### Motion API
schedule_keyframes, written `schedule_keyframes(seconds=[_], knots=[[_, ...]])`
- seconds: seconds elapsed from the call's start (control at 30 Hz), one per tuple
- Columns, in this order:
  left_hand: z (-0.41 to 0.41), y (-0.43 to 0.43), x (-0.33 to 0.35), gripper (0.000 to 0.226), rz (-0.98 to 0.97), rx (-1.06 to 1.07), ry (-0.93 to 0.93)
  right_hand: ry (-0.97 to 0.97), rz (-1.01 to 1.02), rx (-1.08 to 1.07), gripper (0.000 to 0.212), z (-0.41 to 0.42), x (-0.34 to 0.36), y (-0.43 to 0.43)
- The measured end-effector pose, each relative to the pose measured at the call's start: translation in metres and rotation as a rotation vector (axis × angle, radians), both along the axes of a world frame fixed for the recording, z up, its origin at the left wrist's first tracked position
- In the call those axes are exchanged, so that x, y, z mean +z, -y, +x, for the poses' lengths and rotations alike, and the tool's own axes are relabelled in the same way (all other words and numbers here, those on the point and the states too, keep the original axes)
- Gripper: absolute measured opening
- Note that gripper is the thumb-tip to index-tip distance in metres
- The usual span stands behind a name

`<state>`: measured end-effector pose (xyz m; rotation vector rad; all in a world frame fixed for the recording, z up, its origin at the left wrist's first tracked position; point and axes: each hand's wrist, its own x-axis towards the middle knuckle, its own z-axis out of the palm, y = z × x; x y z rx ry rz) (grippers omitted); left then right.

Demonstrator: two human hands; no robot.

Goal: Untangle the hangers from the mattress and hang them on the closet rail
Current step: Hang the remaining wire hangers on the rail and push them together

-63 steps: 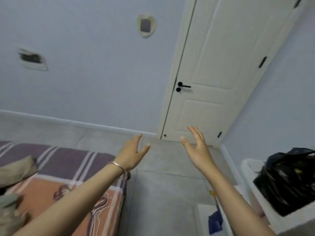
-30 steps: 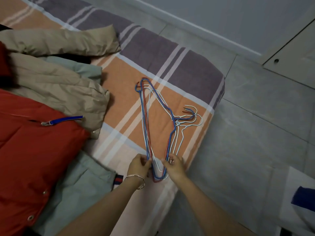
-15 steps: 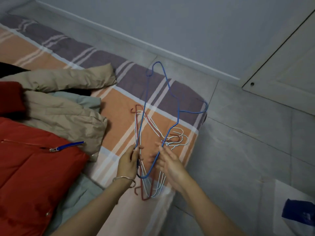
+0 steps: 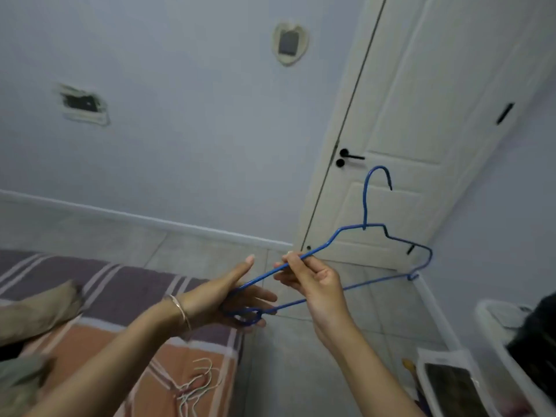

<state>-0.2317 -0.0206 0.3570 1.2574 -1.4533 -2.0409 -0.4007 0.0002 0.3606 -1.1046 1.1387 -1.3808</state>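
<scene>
A blue wire hanger (image 4: 364, 206) is held up in the air in front of the door, hook upward. My right hand (image 4: 313, 281) pinches its upper shoulder wire between thumb and fingers. My left hand (image 4: 237, 293) is at the hanger's left corner with thumb and fingers stretched out, and the looped corner lies against its fingers. Several white and pale hangers (image 4: 195, 386) lie tangled on the striped mattress (image 4: 135, 281) below my left arm. No closet rail is in view.
A white door (image 4: 421, 115) with a black handle (image 4: 350, 158) stands ahead. Beige jackets (image 4: 36, 308) lie on the mattress at left. At right stands a white basket (image 4: 496, 323) holding a dark bag (image 4: 538, 335), with a white box (image 4: 445, 383) below it. Grey tiled floor lies between.
The blue hanger has come free of the pile and risen toward the door. My head has lifted from the mattress. The other hangers stay on the mattress.
</scene>
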Motion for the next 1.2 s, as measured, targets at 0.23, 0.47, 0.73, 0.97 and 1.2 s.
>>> schedule_keyframes(seconds=[0.23,0.47,0.73,0.97,1.2], knots=[[-0.123,-0.023,0.139,0.055,-0.391,-0.222,-0.061,-0.081,-0.238,-0.369,0.012,-0.121,0.125,-0.059],[-0.262,-0.083,0.231,0.040,-0.620,-0.431,-0.268,-0.200,-0.423,-0.609,0.014,-0.245,0.219,-0.156],[-0.415,-0.176,0.294,0.036,-0.823,-0.512,-0.502,-0.345,-0.538,-0.827,0.013,-0.376,0.292,-0.267],[-0.532,-0.245,0.325,0.037,-0.883,-0.484,-0.669,-0.420,-0.605,-0.969,0.021,-0.476,0.332,-0.348],[-0.628,-0.307,0.357,0.036,-0.872,-0.485,-0.768,-0.487,-0.617,-1.169,0.045,-0.550,0.359,-0.407]])
